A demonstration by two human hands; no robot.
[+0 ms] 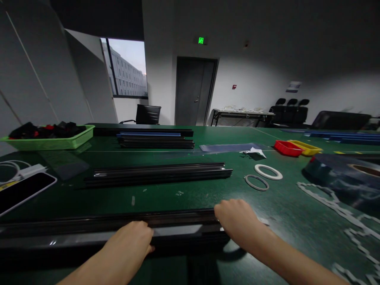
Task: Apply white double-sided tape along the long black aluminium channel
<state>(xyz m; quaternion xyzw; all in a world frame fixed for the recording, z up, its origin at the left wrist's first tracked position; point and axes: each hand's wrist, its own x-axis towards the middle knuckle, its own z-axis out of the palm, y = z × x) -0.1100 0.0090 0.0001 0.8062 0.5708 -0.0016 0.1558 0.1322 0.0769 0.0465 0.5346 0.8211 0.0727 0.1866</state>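
A long, glossy black trim strip point(184, 230) lies across the front of the green table, running out of view on the left. My left hand point(133, 239) is closed around its near edge close to the middle, thumb toward the right. At the strip's right end, my right hand point(236, 219) wraps over the top with its fingers curled down; the fingertips are hidden. Beyond the hands sits a second, shorter black strip point(160, 174). Two rolls of tape, one white point(268, 172) and one grey point(256, 182), rest to its right.
A phone point(26, 192) and a green basket point(50, 138) of dark parts are on the left. Stacked strips point(157, 141) lie farther back. Red point(288, 148) and yellow point(307, 148) trays, a large film roll point(347, 178) and jagged white strips point(341, 209) occupy the right.
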